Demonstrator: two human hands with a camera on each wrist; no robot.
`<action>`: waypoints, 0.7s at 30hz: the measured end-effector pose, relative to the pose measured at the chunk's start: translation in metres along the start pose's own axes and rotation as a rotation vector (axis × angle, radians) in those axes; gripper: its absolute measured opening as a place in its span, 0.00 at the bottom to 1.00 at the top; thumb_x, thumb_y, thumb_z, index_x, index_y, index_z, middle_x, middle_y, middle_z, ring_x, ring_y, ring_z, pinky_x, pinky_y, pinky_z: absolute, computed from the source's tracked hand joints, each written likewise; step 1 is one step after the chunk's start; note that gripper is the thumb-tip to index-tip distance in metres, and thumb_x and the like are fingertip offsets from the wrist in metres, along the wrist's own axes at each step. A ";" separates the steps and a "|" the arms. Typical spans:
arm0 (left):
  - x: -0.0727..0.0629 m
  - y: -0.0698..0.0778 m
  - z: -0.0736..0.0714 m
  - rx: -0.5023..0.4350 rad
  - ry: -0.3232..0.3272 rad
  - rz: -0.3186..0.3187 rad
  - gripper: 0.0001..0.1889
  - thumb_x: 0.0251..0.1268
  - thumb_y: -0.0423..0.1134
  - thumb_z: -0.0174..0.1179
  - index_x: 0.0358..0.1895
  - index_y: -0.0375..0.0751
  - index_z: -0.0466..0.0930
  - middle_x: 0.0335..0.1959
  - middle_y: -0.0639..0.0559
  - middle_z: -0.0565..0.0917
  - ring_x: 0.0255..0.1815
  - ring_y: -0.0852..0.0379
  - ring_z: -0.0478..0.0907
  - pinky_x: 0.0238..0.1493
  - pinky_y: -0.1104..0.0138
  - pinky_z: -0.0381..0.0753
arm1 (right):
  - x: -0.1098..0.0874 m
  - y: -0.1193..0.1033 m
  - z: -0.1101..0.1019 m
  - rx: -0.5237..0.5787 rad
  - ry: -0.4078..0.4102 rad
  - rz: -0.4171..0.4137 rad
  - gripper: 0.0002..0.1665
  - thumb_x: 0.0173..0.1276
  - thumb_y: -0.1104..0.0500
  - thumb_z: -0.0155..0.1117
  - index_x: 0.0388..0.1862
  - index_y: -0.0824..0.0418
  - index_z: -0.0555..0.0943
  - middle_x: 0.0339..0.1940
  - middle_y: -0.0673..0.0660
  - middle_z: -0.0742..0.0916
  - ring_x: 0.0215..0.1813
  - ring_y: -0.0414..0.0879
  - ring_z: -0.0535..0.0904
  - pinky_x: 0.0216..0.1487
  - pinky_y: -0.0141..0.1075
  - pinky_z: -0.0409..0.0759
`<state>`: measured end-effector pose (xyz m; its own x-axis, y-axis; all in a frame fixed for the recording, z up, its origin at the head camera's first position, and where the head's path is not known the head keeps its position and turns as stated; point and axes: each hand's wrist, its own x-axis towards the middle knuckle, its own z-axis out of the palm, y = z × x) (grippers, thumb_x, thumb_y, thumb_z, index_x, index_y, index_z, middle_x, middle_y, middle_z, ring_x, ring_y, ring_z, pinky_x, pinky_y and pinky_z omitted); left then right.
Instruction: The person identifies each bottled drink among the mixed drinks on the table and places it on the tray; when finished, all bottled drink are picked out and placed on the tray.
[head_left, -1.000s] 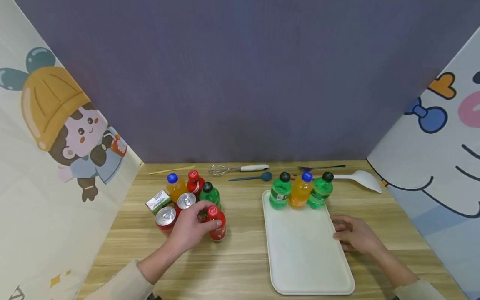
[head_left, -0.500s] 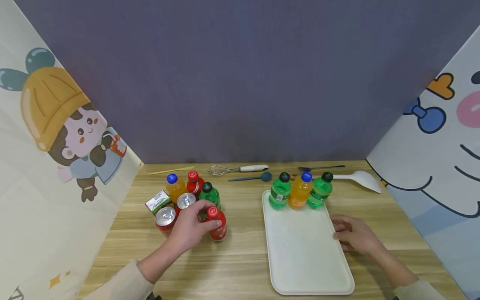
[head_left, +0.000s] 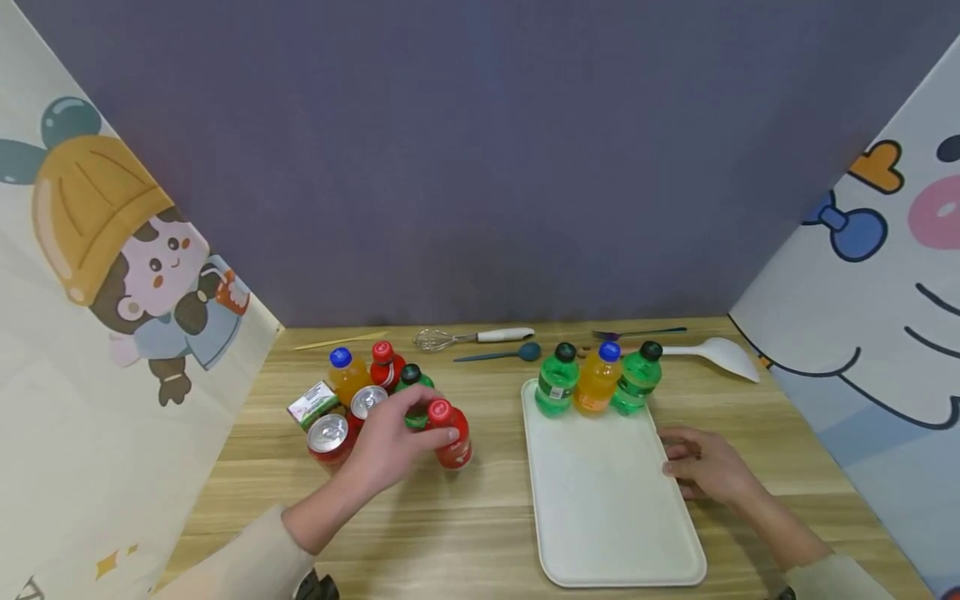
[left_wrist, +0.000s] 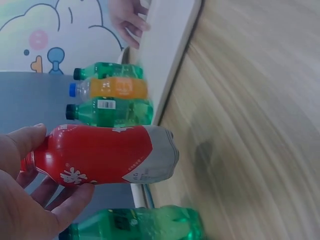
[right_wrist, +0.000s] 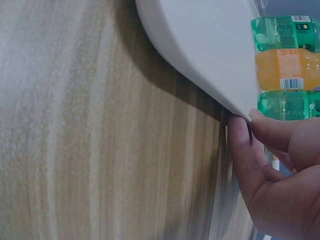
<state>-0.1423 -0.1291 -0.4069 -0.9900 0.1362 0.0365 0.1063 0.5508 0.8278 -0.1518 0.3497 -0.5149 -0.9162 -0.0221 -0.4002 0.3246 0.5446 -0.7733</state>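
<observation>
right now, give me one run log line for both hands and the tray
left hand: holds red bottle | right hand: pinches tray edge | tray far end: two green bottles, orange bottle between them

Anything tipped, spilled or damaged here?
Nothing stands out: three bottles stand upright on the white tray, no spill shows, and the red bottle in the left hand looks undamaged. The cans are partly hidden, so dents there can't be ruled out.
</observation>
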 end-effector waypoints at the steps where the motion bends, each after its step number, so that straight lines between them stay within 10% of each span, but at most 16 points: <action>1: 0.000 0.002 0.000 -0.006 -0.001 0.004 0.19 0.54 0.43 0.80 0.48 0.56 0.84 0.43 0.62 0.87 0.45 0.57 0.81 0.47 0.61 0.82 | 0.000 0.000 0.000 0.001 -0.002 -0.001 0.39 0.68 0.66 0.70 0.76 0.66 0.67 0.54 0.66 0.83 0.43 0.49 0.85 0.37 0.44 0.89; 21: 0.021 0.054 0.035 -0.175 -0.071 0.146 0.20 0.55 0.39 0.79 0.51 0.47 0.85 0.46 0.55 0.87 0.50 0.54 0.82 0.44 0.67 0.88 | -0.001 -0.001 -0.001 -0.009 -0.001 -0.014 0.38 0.68 0.65 0.70 0.76 0.66 0.68 0.54 0.66 0.83 0.44 0.49 0.84 0.37 0.44 0.89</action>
<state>-0.1539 -0.0673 -0.3813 -0.9556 0.2649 0.1290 0.2243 0.3703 0.9014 -0.1510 0.3498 -0.5136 -0.9205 -0.0303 -0.3895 0.3094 0.5521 -0.7742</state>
